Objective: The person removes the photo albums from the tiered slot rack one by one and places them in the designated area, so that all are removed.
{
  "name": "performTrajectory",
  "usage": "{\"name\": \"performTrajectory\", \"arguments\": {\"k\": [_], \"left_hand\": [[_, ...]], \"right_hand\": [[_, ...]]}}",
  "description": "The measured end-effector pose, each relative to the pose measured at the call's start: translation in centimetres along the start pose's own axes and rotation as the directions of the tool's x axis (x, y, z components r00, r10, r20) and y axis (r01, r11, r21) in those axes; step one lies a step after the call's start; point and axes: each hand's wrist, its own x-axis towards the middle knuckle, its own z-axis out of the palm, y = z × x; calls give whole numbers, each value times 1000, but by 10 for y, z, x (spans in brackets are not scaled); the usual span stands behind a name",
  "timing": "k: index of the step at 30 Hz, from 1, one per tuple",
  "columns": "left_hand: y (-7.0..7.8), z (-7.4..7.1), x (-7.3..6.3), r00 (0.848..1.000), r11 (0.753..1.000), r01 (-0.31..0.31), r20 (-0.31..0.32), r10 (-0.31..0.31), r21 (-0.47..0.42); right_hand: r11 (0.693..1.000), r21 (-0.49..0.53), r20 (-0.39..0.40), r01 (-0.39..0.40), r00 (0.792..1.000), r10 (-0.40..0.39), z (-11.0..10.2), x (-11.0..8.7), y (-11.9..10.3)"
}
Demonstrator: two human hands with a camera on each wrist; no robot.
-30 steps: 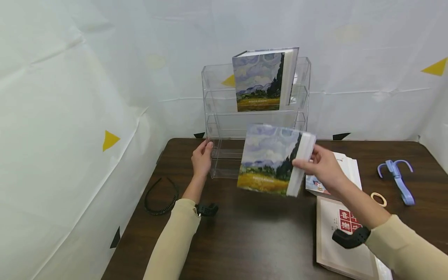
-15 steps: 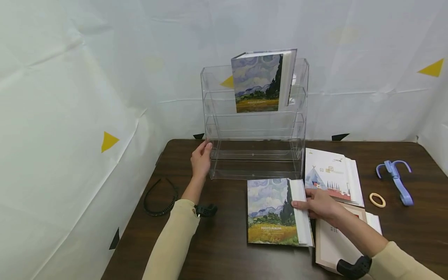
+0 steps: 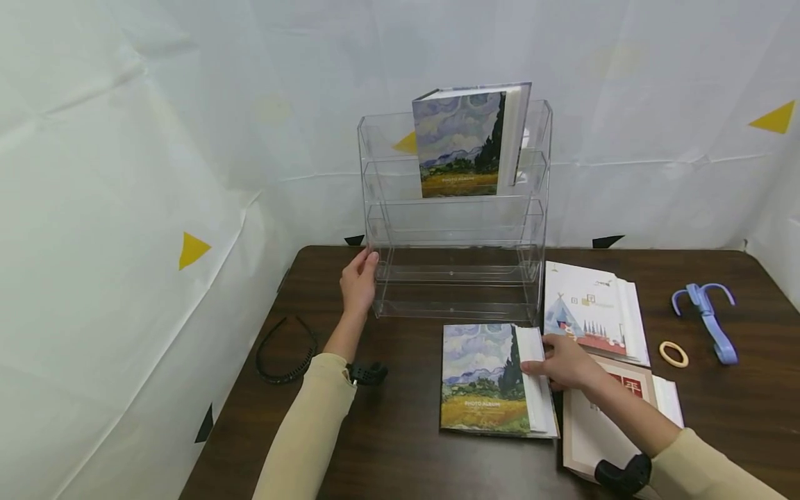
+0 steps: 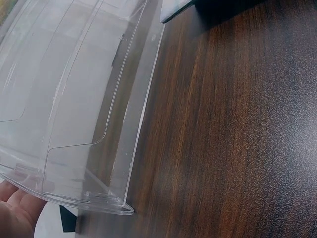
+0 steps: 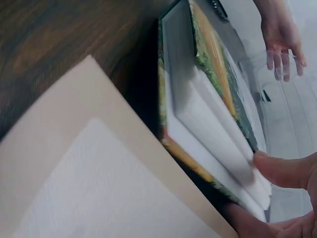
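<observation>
My right hand [image 3: 565, 362] grips the right edge of a photo album [image 3: 481, 378] with a painted wheat-field cover. The album lies on the table in front of a clear acrylic rack [image 3: 450, 309]. In the right wrist view the thumb [image 5: 285, 169] is on the album's upper cover, near the white page edges [image 5: 213, 119], with fingers below. My left hand [image 3: 359, 283] touches the rack's left side; its fingers [image 5: 282, 64] look straight through the plastic. A similar photo album [image 3: 459, 146] stands upright in the rack's top tier.
Right of the rack lies a white album with a tent picture [image 3: 581, 305], with a beige album [image 3: 600, 430] nearer me. Further right are a wooden ring [image 3: 673, 354] and a blue folding hanger [image 3: 709, 319]. A black headband [image 3: 284, 378] lies at left.
My right hand has brought the album down from before the rack onto the table. Over the last half second it has barely shifted. The left hand stays at the rack's side.
</observation>
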Motion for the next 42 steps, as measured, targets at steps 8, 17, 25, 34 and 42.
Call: {"name": "performTrajectory", "arguments": {"k": [8,17,25,34,42], "left_hand": [[1,0,-1,1000,1000,1,-3,-1,-6],[2,-1,-2,1000,1000,6,0,-6,-11],[2,-1,-2,1000,1000,4,7,-4,-8],[-2,0,-1,1000,1000,6,1,-6,-18],[1,0,0,1000,999,-7,-12,6,-45]], "right_hand": [[981,-194,-33,-16,999,10,0,-2,-10],[969,-240,-21,52,998,-58,-14,-6,-21],[933,-292,-434,211,840,-325,-48,2,-42],[942,-230,-401,245,858,-321,-68,51,-49],[946,-239,-380,221,875,-300,-60,72,-50]]}}
